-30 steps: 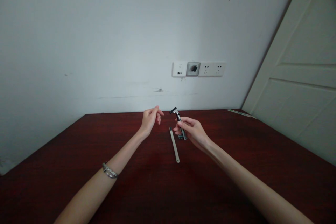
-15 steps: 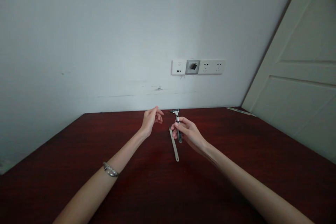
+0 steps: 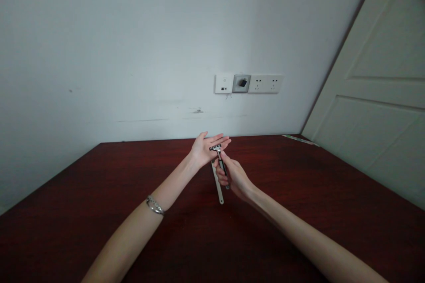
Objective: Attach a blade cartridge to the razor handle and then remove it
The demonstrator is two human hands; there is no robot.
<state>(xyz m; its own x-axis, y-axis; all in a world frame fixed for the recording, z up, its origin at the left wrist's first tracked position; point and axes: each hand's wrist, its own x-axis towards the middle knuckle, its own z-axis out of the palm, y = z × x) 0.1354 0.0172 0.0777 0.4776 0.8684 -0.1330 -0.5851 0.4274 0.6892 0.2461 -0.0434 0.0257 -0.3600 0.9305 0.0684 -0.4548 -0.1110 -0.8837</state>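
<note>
My right hand [image 3: 234,176] is closed around the dark handle of a razor [image 3: 217,148], whose silver and black head points up and to the left. Behind the razor head, my left hand [image 3: 205,148] is spread with the palm up and holds nothing. The head overlaps the left palm in view; I cannot tell whether they touch. On the table, under and just left of my right hand, lies a thin pale strip-like tool [image 3: 218,188] with a hole at its near end. Its far end is partly hidden by my hands.
The dark red wooden table [image 3: 159,243] reaches to a white wall [image 3: 149,44] with sockets [image 3: 265,84] and a switch plate. A flat pale strip [image 3: 300,140] lies at the back right edge, near a white panelled door [image 3: 381,97]. A silver bracelet [image 3: 154,205] circles my left wrist.
My left hand has moved right and opened out, palm up, behind the razor. The razor, still in my right hand, has tilted left and dropped slightly towards that palm.
</note>
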